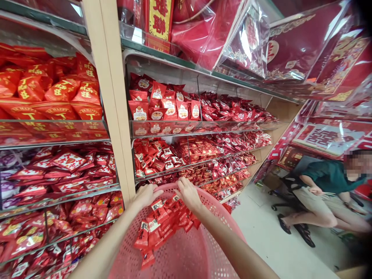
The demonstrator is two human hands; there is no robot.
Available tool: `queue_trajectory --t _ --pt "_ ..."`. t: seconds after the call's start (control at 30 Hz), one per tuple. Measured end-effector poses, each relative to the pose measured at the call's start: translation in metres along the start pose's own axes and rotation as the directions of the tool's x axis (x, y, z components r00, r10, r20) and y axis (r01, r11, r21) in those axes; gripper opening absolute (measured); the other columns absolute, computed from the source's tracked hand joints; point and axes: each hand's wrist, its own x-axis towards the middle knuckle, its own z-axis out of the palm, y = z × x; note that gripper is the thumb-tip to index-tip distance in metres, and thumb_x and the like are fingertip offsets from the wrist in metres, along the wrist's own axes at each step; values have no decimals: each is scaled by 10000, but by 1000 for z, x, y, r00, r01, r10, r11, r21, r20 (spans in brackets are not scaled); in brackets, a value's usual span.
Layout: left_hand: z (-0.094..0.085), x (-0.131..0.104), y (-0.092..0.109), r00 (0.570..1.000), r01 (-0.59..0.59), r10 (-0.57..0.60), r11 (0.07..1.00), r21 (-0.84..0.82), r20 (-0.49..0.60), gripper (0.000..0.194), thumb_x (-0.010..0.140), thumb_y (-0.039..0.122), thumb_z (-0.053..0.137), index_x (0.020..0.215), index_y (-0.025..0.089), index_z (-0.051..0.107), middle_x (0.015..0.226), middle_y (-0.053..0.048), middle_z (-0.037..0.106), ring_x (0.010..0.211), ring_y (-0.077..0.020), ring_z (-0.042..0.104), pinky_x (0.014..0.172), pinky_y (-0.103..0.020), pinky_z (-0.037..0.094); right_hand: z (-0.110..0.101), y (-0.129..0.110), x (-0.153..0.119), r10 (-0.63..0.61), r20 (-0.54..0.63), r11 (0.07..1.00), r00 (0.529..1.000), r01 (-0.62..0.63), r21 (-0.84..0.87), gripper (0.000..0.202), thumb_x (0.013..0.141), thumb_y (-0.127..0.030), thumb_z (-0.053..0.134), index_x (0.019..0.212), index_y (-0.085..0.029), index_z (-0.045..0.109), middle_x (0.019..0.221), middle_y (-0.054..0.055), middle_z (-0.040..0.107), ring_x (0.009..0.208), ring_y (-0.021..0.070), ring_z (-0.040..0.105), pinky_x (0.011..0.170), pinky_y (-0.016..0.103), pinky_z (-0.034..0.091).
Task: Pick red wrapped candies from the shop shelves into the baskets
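A large pink perforated basket [223, 217] is tilted against the shelves, its far rim near the lower bins. Red candy packets [158, 224] with black characters lie in its far part. My left hand [147, 195] is closed on the far rim at the left, thumb along the edge. A short way to the right, my right hand [187, 193] grips the same rim, its fingers bent over it. Just beyond the hands, similar red packets [151, 155] fill a shelf compartment.
A wooden post [112, 97] divides the shelves, and glass ledges [203, 128] front the bins. Bright red packets [58, 85] fill the left shelf. Plastic-wrapped goods [302, 50] jut out at upper right. A seated person [325, 174] is at the right, near a wheeled chair.
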Motion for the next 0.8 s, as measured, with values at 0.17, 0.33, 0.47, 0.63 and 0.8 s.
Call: queue_trajectory --t 0.17,0.33,0.47,0.63,0.8 --pt "2 0 -2 1000 -23 23 999 30 -10 448 807 586 330 794 222 592 835 -61 681 833 -233 629 620 -254 371 -8 5 1 5 -25 995 1000 -3 103 152 876 -261 425 973 -165 492 1029 76 500 935 183 469 805 289 388" --pt "4 0 -4 1000 -15 15 1000 20 -19 467 804 608 313 809 232 591 847 -55 678 830 -225 626 621 -248 377 -36 9 -5 -166 195 958 967 112 264 282 767 -338 588 997 -191 517 993 48 501 944 181 475 821 282 386" --pt "5 1 -5 1000 -15 15 1000 20 -24 480 797 621 313 777 229 590 815 -48 671 806 -224 625 608 -246 371 -39 5 -16 -135 421 990 897 102 100 667 557 -330 765 1143 -201 473 1146 106 444 1072 281 407 880 391 358" --pt "5 1 -5 1000 -5 5 1000 -10 -13 435 798 595 352 813 240 602 832 -36 670 826 -208 619 630 -239 376 -30 -3 -16 -139 320 987 937 156 -29 495 646 -226 711 1085 -190 486 1109 94 467 1021 246 439 855 362 380" --pt "5 0 -5 1000 -7 7 1000 -10 -18 432 807 578 351 825 228 602 833 -42 668 796 -201 618 627 -237 375 -36 -10 -10 -142 298 982 944 173 -80 573 597 -253 751 1092 -161 477 1096 114 481 1007 259 448 847 373 384"
